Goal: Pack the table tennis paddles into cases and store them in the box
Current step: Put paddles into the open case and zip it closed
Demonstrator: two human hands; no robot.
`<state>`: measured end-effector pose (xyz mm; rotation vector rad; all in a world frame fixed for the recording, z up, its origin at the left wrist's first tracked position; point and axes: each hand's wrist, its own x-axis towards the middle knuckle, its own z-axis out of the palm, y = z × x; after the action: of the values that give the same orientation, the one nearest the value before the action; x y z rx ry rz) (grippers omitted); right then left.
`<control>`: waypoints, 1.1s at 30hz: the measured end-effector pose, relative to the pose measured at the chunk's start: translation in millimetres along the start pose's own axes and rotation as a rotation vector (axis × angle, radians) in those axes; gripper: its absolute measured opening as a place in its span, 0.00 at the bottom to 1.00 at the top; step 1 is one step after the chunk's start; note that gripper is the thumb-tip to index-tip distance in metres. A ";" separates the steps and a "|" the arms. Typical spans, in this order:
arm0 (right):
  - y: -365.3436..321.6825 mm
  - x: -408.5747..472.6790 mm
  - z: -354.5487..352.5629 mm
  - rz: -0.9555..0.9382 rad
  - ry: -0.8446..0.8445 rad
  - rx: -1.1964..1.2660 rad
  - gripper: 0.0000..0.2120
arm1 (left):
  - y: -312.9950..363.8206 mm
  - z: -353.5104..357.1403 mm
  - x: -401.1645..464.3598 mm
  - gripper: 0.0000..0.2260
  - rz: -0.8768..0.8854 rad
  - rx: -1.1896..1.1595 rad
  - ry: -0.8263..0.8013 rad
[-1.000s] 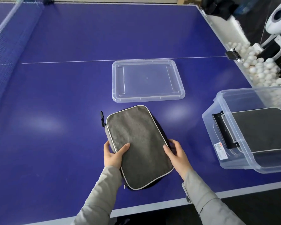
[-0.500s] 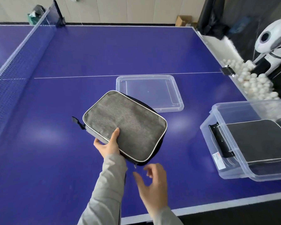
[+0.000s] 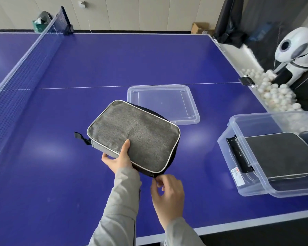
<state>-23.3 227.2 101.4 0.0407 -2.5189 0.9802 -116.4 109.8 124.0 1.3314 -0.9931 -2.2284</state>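
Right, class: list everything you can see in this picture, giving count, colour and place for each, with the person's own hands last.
table: one, blue with white lines, fills the view
net: one, dark blue, along the left
lid: one, clear, flat on the table behind the held case
held case: one, grey with white piping, lifted above the table
box: one, clear, at the table's right edge
packed case: one, dark grey, inside the box
balls: many, white, in a tray off the right edge
ball machine: one, white and black, far right
left hand: grips the held case's near edge
right hand: pinches at the zip under the held case's near corner
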 end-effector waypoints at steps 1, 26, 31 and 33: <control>1.2 -0.8 -2.7 -0.029 -0.011 -0.013 0.07 | 1.3 -1.3 0.4 0.36 0.003 0.003 -0.003; 59.7 78.1 -40.3 0.122 0.042 -0.011 0.09 | 29.9 -34.7 -0.9 0.29 -0.011 0.167 -0.232; 65.4 85.9 -42.9 0.084 0.030 0.052 0.08 | 36.0 -36.4 2.7 0.27 -0.004 0.203 -0.342; 66.9 88.3 -44.7 0.063 0.020 0.070 0.07 | 38.5 -36.4 3.5 0.30 -0.008 0.226 -0.376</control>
<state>-98.0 317.6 123.9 -0.0280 -2.4803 1.0887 -88.3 67.2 138.5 1.0157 -1.4074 -2.4872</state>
